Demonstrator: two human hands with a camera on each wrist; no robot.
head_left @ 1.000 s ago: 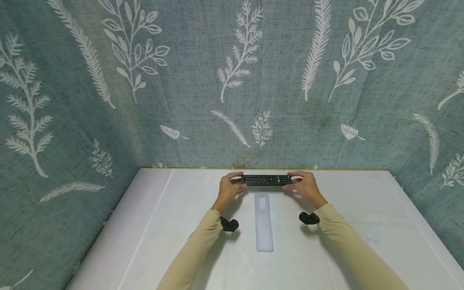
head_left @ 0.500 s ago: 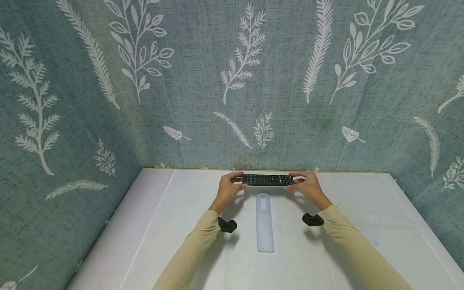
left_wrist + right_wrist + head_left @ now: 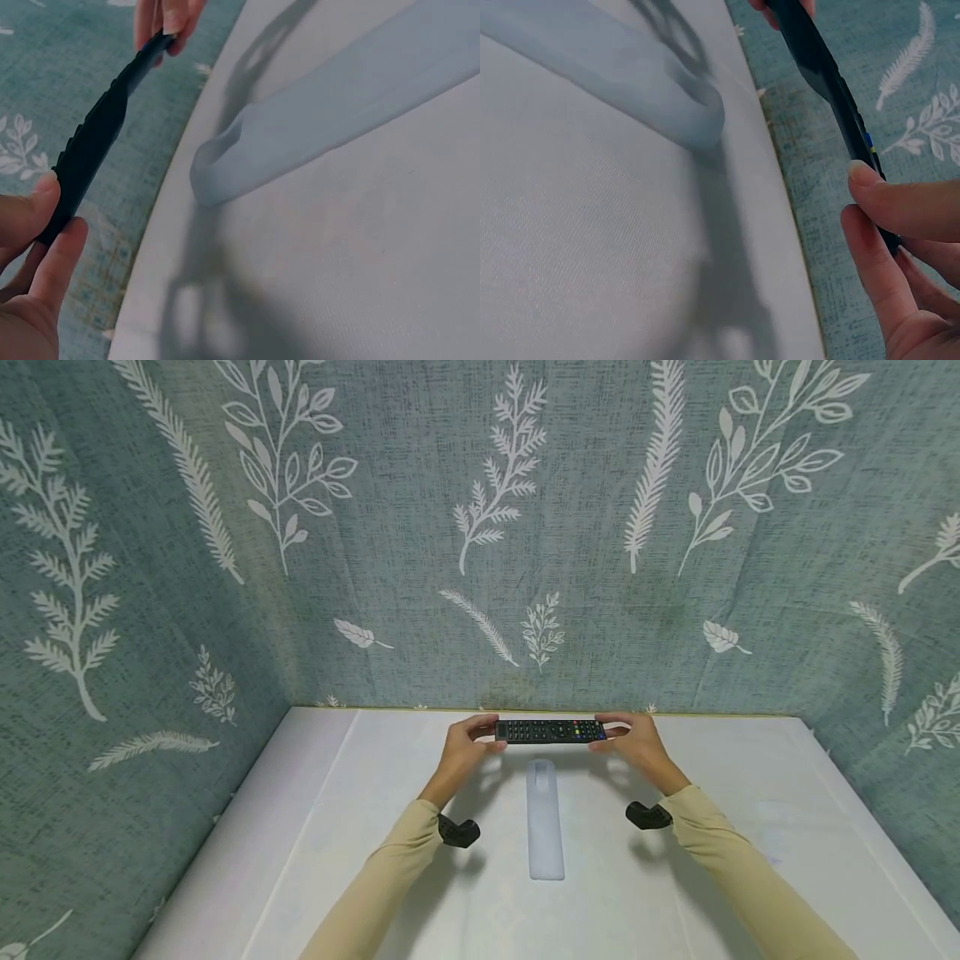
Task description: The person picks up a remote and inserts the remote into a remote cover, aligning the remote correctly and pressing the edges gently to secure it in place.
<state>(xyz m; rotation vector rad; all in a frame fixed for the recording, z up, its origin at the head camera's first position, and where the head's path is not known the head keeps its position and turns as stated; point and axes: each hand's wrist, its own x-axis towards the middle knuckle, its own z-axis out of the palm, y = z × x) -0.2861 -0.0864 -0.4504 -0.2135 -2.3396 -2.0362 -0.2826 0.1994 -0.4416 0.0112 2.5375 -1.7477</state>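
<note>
A black remote control (image 3: 551,732) with rows of small buttons and a few coloured ones lies crosswise between both hands, raised above the white table. Its left end is pinched between thumb and fingers of my left hand (image 3: 463,752). My right hand (image 3: 636,750) pinches the other end the same way. In both wrist views the remote control (image 3: 94,142) shows edge-on, with its shadow falling on the table. Below it lies a pale, translucent remote cover (image 3: 545,827), long and narrow, with an oblong opening near its far end; the cover (image 3: 630,71) is also seen in the right wrist view.
The white table (image 3: 360,827) ends at a back edge just behind the hands. Green-grey fabric (image 3: 405,527) with white leaf patterns hangs behind it and along the sides. Black wrist devices (image 3: 459,832) stick out from the beige sleeves (image 3: 375,885).
The remote control has barely moved, staying raised in both hands. My left hand and forearm have shifted slightly left. The cover lies as before.
</note>
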